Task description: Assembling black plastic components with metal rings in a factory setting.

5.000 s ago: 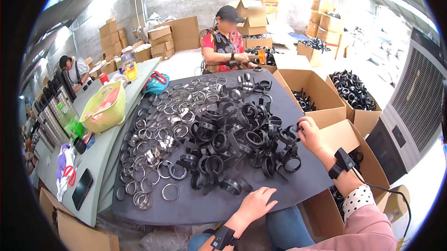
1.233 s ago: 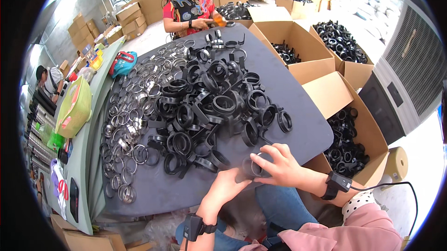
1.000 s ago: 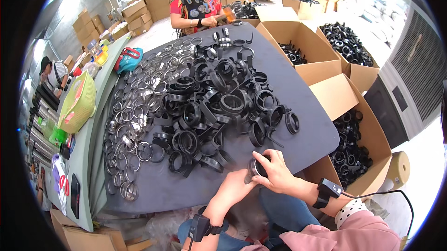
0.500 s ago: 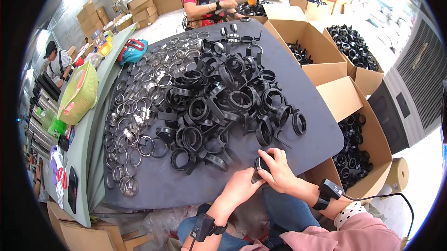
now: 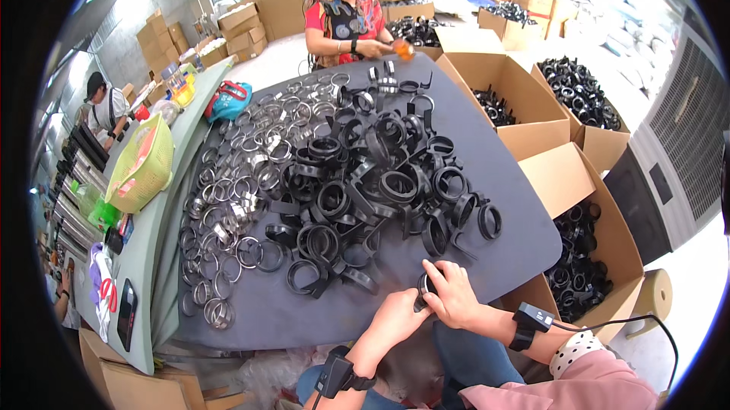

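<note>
Both my hands meet at the near edge of the dark table, my left hand and right hand closed together around one black ring clamp, just near of the big pile of black clamps; silver rings lie to the left

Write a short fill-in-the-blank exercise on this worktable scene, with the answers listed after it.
1. Both hands, left hand and right hand, hold one ____ ring.
2. The silver rings lie to the ____ of the black pile.
3. The box by the right hand holds ____ rings.

Answers: black; left; black
</note>
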Demonstrator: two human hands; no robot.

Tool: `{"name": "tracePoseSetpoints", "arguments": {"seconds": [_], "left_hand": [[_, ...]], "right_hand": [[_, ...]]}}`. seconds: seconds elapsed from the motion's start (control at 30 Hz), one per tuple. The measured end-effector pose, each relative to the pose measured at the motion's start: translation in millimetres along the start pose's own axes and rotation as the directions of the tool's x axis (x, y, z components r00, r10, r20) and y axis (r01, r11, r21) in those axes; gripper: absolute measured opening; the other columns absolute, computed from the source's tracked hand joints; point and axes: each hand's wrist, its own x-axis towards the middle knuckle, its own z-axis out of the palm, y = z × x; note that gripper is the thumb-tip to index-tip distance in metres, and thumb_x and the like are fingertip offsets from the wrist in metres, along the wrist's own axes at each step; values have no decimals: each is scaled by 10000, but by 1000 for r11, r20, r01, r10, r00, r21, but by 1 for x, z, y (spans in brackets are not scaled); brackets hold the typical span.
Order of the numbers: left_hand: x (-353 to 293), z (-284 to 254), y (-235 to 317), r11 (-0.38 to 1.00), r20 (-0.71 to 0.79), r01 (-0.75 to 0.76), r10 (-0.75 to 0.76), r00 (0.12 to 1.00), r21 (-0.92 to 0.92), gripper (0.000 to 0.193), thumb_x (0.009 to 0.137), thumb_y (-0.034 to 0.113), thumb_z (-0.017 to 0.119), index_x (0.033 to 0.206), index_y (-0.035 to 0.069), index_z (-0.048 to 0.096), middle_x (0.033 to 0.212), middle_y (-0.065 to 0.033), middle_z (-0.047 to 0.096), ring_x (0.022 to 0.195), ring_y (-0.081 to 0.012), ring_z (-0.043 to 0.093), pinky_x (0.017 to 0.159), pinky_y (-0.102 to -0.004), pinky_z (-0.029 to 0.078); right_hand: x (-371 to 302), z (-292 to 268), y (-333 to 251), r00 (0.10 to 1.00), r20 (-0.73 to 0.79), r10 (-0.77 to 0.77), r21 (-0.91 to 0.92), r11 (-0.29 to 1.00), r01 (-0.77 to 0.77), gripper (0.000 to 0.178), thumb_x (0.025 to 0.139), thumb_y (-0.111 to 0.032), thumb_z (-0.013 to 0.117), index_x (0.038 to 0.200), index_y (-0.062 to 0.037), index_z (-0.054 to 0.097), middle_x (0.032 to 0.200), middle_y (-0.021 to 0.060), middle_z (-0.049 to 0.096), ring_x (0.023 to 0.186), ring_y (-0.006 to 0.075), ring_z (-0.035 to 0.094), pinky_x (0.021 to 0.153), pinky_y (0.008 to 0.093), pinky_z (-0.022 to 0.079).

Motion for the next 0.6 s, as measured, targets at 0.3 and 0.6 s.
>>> {"name": "tracePoseSetpoints", "arguments": {"seconds": [0.3, 0.6], "left_hand": [[-23, -30, 14, 942, -553, -311, 329, 765, 129, 535, 733, 250, 803, 1153, 1, 586, 1017, -127, 622, 895, -267, 633, 786, -344, 519], [-23, -60, -29, 954, -782, -237, 289, 552, 184, 271, 744, 94, 752, 984, 39, 638, 961, -93, 644, 716, -184, 656, 610, -284, 536]], "right_hand": [[68, -86, 71, 871, -485, 75, 129, 992, -14, 410, 790, -17, 495, 1198, 21, 523, 1046, 169, 533, 978, 300, 520, 834, 371, 435], [234, -53, 293, 660, -385, 645, -188, 645, -740, 610, 965, -507, 360, 1291, -12, 507, 1215, 297, 534, 1123, 462, 494, 987, 514, 370]]}}
